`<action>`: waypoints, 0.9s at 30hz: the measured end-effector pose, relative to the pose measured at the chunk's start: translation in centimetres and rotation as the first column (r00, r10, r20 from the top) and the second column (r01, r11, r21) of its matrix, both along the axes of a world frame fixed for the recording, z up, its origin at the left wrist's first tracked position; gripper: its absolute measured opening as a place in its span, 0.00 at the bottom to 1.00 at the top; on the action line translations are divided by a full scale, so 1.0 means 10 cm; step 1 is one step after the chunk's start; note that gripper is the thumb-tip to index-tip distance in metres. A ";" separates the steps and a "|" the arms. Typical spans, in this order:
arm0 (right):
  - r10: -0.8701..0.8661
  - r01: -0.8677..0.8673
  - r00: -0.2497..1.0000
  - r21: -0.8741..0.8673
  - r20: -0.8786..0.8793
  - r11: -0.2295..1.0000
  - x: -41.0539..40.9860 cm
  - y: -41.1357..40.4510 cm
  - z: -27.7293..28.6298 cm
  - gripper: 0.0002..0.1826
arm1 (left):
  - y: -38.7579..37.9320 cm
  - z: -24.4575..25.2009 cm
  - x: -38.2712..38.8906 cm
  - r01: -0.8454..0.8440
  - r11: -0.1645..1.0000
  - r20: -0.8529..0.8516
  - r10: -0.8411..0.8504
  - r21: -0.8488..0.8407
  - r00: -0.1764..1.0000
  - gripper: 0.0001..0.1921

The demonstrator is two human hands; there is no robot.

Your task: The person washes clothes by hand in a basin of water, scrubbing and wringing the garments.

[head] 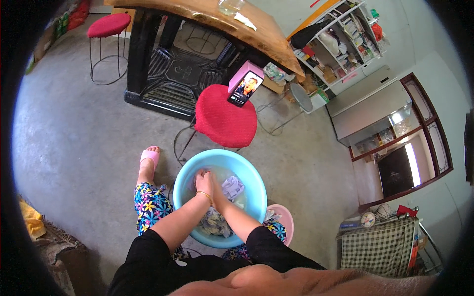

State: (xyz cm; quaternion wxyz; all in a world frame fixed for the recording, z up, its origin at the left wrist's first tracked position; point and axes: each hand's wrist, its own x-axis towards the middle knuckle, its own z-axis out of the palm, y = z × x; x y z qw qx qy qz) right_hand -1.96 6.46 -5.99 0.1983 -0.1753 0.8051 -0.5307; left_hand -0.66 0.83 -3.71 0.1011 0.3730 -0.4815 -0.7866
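Note:
A light-blue plastic basin [260,192] stands before me, holding cloudy water and wet clothes. My left hand [203,184] is inside it towards the left wall, a yellow bangle [204,195] at the wrist. Pressed against it is my right hand [216,187], mostly hidden behind the left. Whether fabric lies between the fingers cannot be made out. Just right of the hands floats a crumpled pale lavender cloth [233,187]. Below the wrists, a bunched patterned garment [214,224] rests at the near side of the basin.
A smartphone [246,88] leans on a pink box [247,70] atop a red-covered stool [226,118] beyond the basin. Right of the basin is a pink tub [286,222] with cloth inside. Farther off stand a wooden-topped table [207,22], a grey stool [300,97] and another red stool [109,25].

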 end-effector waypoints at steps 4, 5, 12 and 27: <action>0.414 0.236 0.718 0.756 -0.559 0.611 -0.62 0.25 -0.77 0.09 | 0.22 0.03 -0.27 -0.111 0.993 -0.070 0.113 0.030 0.991 0.20; 0.408 0.243 0.721 0.756 -0.560 0.608 -0.64 0.28 -0.74 0.09 | 0.20 0.09 -0.25 -0.029 0.998 -0.118 0.034 0.049 0.992 0.22; -0.070 0.093 0.987 0.159 -0.145 0.983 -0.39 0.08 0.15 0.14 | 0.07 -0.39 -0.10 -0.100 0.995 0.042 0.099 0.030 0.994 0.23; 0.302 0.250 0.687 0.606 -0.660 0.755 -0.02 0.75 0.28 0.21 | -0.02 0.57 0.06 0.113 0.799 0.029 -0.161 0.590 0.986 0.17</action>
